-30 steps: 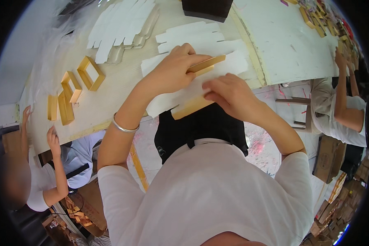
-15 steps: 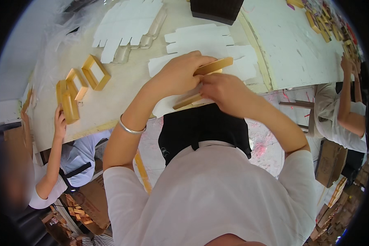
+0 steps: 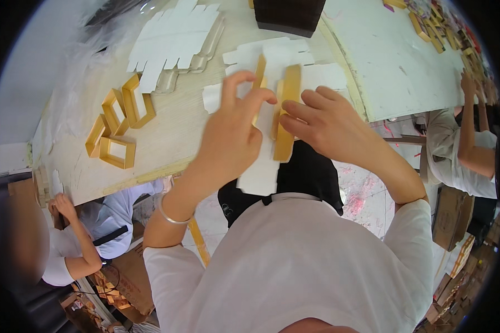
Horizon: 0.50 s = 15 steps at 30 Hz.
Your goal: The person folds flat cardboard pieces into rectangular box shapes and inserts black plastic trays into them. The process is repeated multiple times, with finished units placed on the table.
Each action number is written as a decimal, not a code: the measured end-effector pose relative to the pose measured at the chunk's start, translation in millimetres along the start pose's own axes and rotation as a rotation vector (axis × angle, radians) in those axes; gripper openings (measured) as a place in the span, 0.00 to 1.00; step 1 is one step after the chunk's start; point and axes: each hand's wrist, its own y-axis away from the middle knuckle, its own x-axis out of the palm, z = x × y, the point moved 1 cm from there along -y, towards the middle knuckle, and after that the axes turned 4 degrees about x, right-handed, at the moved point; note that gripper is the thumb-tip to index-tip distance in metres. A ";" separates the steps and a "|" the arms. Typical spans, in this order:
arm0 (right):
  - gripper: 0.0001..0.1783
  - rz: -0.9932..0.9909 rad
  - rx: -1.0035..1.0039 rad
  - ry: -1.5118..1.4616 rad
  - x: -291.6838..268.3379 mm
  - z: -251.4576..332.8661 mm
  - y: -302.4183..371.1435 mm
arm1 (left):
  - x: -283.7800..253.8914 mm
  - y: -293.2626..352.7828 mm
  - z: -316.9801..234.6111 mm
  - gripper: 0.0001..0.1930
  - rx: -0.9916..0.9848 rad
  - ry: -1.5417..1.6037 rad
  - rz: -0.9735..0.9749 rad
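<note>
My left hand [image 3: 231, 139] and my right hand [image 3: 326, 123] together hold a flat white die-cut card with gold folded strips [image 3: 285, 114], lifted off the wooden table [image 3: 178, 119] and turned upright. The left fingers pinch its upper left gold edge; the right fingers grip the gold strip on the right. A silver bangle [image 3: 169, 213] circles my left wrist. More white die-cut blanks [image 3: 294, 61] lie on the table behind the held piece.
A stack of white blanks [image 3: 175, 39] lies at the far left. Folded gold frames [image 3: 119, 125] sit near the table's left edge. A dark box [image 3: 289, 14] stands at the back. Other people work at left [image 3: 75, 244] and right [image 3: 464, 150].
The card with gold strips has been lifted from the table and rotated from lying crosswise to standing upright between both hands.
</note>
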 end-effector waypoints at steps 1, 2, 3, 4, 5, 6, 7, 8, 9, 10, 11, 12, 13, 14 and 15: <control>0.08 0.051 0.034 -0.042 13.7 -4.1 6.2 | 12.4 1.0 5.3 0.21 -0.016 0.000 -0.011; 0.10 0.122 0.087 -0.209 24.4 -2.3 12.7 | 26.3 4.5 15.6 0.20 -0.043 -0.002 -0.025; 0.11 0.076 0.063 -0.332 33.1 1.3 17.3 | 34.6 4.9 20.0 0.20 -0.067 -0.002 -0.033; 0.11 0.030 0.039 -0.456 40.2 4.4 21.3 | 37.8 7.2 18.7 0.18 -0.089 0.002 -0.047; 0.12 -0.015 0.017 -0.580 43.4 6.5 24.5 | 39.5 9.9 17.9 0.18 -0.099 0.013 -0.027; 0.13 -0.006 0.027 -0.654 42.8 6.5 25.1 | 40.1 12.1 16.8 0.17 -0.109 0.024 -0.007; 0.13 0.001 0.043 -0.668 42.4 5.1 25.8 | 40.1 13.4 16.3 0.17 -0.120 0.034 0.012; 0.13 0.000 0.061 -0.680 41.4 2.2 26.8 | 36.5 12.9 16.1 0.16 -0.098 0.146 0.102; 0.13 -0.001 0.078 -0.691 40.8 -1.2 27.8 | 29.6 12.8 17.8 0.16 -0.077 0.257 0.191; 0.14 -0.036 0.101 -0.650 40.4 -5.8 29.0 | 24.5 13.3 20.4 0.15 -0.056 0.368 0.281; 0.13 -0.006 0.199 -0.759 37.4 -10.9 29.7 | 19.8 15.0 23.3 0.16 -0.008 0.399 0.304; 0.13 -0.002 0.265 -0.808 34.2 -15.6 28.7 | 15.7 16.5 25.9 0.17 0.041 0.430 0.328; 0.13 0.003 0.333 -0.856 32.8 -19.9 28.0 | 14.3 16.6 26.7 0.18 0.090 0.461 0.352; 0.12 0.050 0.341 -0.848 34.8 -22.2 26.1 | 16.2 16.2 28.3 0.17 0.105 0.407 0.310; 0.12 0.055 0.344 -0.825 35.4 -19.2 24.8 | 20.4 14.5 30.7 0.17 0.121 0.354 0.268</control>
